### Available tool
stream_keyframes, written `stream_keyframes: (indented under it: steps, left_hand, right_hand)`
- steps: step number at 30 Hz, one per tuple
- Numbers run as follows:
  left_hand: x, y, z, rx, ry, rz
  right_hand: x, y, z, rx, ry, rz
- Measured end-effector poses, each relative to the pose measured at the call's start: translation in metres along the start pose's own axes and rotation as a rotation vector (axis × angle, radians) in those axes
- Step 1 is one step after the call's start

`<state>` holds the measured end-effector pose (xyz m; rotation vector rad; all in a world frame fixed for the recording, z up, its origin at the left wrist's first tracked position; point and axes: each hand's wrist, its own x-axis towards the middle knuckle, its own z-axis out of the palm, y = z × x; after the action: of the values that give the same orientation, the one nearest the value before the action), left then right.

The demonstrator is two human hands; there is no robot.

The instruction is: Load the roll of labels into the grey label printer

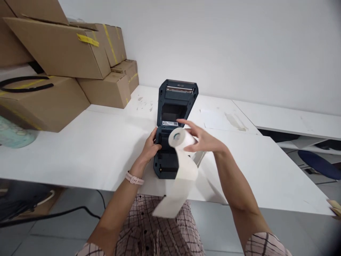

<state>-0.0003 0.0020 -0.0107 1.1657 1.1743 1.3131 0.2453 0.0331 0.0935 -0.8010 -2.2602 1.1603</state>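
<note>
A dark label printer (166, 170) stands on the white table with its lid (177, 96) raised. My left hand (150, 147) grips the left side of its base, thumb over the rim. Above the right part of the open base, my right hand (204, 138) holds a roll of white label paper (178, 138) between thumb and fingers. The roll's core end faces left toward me. A long loose strip (183, 177) hangs from it, curling past the table's front edge. The roll and strip hide part of the printer's inside.
Cardboard boxes (64, 49) are stacked at the left, with a black band (26, 85) on one. A pale green object (14, 133) sits at the left edge. White paper (215, 119) lies behind right on the table (239, 167). A black cable (66, 211) runs below.
</note>
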Motion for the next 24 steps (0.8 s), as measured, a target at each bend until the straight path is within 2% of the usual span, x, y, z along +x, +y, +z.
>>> stream_keyframes:
  steps: [4, 6, 9, 12, 16, 20, 24]
  left_hand:
    - [0.000, -0.003, -0.001, 0.009, -0.014, 0.001]
    - [0.000, -0.004, -0.002, 0.020, -0.007, -0.008]
    - [0.000, -0.004, -0.003, 0.037, 0.007, -0.022]
    - [0.001, -0.004, -0.003, 0.047, 0.004, -0.022]
    - [0.003, -0.006, -0.005, 0.064, 0.007, -0.021]
    - [0.003, -0.006, -0.005, 0.063, -0.006, -0.026]
    - [0.002, -0.004, -0.003, 0.052, 0.002, -0.034]
  right_hand:
    - [-0.018, 0.017, -0.038, -0.008, 0.326, 0.007]
    - [-0.019, 0.038, -0.050, -0.026, 0.406, 0.059]
    - [-0.013, 0.076, -0.056, -0.044, 0.393, 0.146]
    - [-0.005, 0.107, -0.051, -0.089, 0.346, 0.168]
    - [-0.006, 0.120, -0.048, -0.092, 0.291, 0.255]
    - [-0.044, 0.119, -0.058, 0.121, 0.256, 0.326]
    - [-0.100, 0.127, -0.056, 0.298, 0.333, 0.295]
